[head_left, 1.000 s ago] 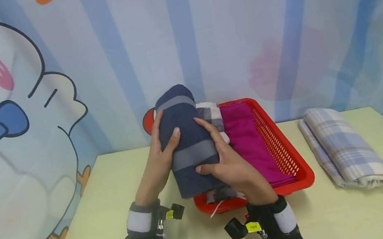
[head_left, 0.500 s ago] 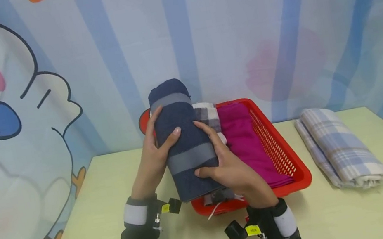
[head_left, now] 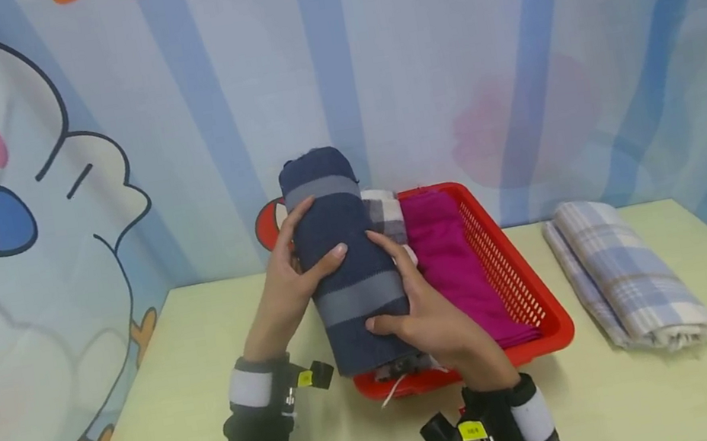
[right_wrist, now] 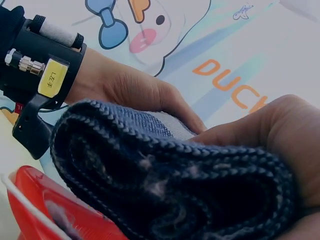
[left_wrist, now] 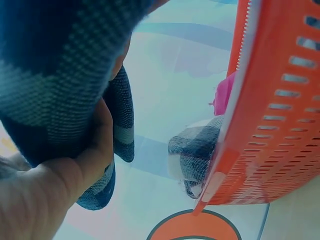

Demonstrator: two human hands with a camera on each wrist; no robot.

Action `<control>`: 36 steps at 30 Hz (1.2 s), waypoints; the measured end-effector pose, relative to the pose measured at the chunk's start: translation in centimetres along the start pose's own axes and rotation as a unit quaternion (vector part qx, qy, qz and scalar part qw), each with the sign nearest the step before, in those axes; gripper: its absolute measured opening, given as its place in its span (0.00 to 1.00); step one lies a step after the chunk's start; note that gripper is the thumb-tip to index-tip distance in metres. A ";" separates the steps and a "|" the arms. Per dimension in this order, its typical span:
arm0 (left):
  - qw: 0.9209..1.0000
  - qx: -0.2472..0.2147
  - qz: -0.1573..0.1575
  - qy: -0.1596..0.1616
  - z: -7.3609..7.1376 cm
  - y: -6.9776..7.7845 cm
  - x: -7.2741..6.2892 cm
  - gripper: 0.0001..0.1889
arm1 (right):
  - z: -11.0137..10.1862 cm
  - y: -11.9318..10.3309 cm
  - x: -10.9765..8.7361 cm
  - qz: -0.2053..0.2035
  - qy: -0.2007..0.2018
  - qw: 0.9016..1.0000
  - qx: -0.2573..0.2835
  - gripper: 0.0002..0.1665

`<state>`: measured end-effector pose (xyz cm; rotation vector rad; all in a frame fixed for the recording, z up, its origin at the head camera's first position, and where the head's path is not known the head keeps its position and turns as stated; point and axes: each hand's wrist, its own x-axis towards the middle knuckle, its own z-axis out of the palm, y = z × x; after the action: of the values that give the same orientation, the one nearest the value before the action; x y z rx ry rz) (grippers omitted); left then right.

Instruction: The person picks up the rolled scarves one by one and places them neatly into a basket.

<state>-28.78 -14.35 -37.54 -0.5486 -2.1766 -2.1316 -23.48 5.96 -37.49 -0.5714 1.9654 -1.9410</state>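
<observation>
A folded navy knit scarf with grey stripes is held up between both hands, overlapping the left part of the red basket in the head view. My left hand grips its left side, thumb across the front. On the right side my right hand grips it lower down, thumb on the face near the bottom. The right wrist view looks onto the scarf's rolled layers at its end. In the left wrist view the scarf hangs apart from the basket's wall.
Inside the basket lie a magenta folded cloth and a grey-and-white checked cloth, partly hidden by the scarf. A folded blue-and-white plaid cloth rests on the pale table to the right. A printed curtain stands behind.
The scarf shifts a little left and up, then slightly back right and down, staying in both hands. The head view has shifted slightly. Basket and plaid cloth stay put.
</observation>
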 end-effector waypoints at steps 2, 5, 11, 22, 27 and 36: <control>1.000 0.005 0.004 0.001 0.0 0.0 0.2 0.39 | -0.1 -0.1 0.0 -0.003 -0.004 1.000 -0.002 0.59; 1.000 0.010 0.010 0.000 -0.1 0.0 0.6 0.39 | -0.5 -0.2 0.0 -0.004 -0.008 1.000 -0.013 0.59; 1.000 0.010 0.013 -0.005 -0.2 -0.3 0.7 0.39 | -0.9 -0.4 0.1 0.011 -0.013 0.999 -0.035 0.59; 0.999 0.051 0.007 -0.005 -0.7 -0.3 0.6 0.36 | -1.1 -0.3 0.2 0.038 -0.015 0.999 -0.030 0.58; 0.999 0.052 -0.005 -0.011 -0.6 -0.7 1.3 0.40 | -2.0 -0.1 -0.1 0.035 -0.011 0.999 -0.026 0.58; 0.997 0.058 -0.008 -0.047 0.9 -1.5 3.5 0.41 | -3.2 -0.5 -0.8 0.046 0.042 0.997 -0.055 0.58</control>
<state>-32.27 -12.68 -38.09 -0.6359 -2.3438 -2.0104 -24.36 9.12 -36.93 -0.4252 2.1226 -1.8390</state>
